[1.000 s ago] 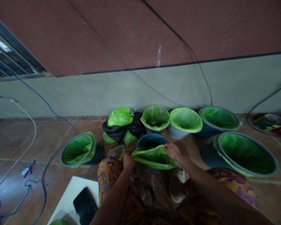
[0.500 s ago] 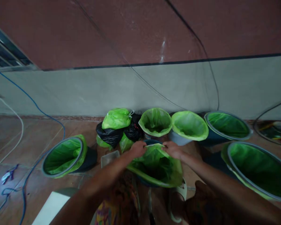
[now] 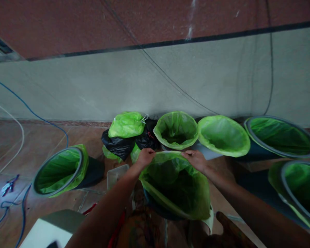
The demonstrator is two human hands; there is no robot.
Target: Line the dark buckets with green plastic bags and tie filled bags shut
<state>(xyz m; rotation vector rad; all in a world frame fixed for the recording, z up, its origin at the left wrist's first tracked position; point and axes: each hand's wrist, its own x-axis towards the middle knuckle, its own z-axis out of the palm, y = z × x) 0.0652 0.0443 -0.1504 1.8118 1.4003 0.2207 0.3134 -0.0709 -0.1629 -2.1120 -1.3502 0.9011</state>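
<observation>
A dark bin stands in front of me, lined with a green bin liner [image 3: 174, 210] folded out over its rim. My left hand [image 3: 146, 156] pinches the liner's edge at the far left of the rim. On the far right of the same rim, my right hand [image 3: 195, 159] grips the liner between thumb and fingers. Between the two hands the edge lies along the bin's far rim. The inside of the bin is in shadow, and its contents cannot be made out.
Other lined bins stand behind and to the right, among them a pale bin [image 3: 223, 136] and a dark bin [image 3: 281, 137]. Another bin [image 3: 58, 170] is at left. Tied green bag [image 3: 126, 124] and black bag [image 3: 120, 146] lie by the wall. A blue hose [image 3: 23, 213] crosses the floor.
The liner's far edge has spread and now lies over the far rim, which showed behind it before. Both hands are slightly farther apart. The view has shifted closer.
</observation>
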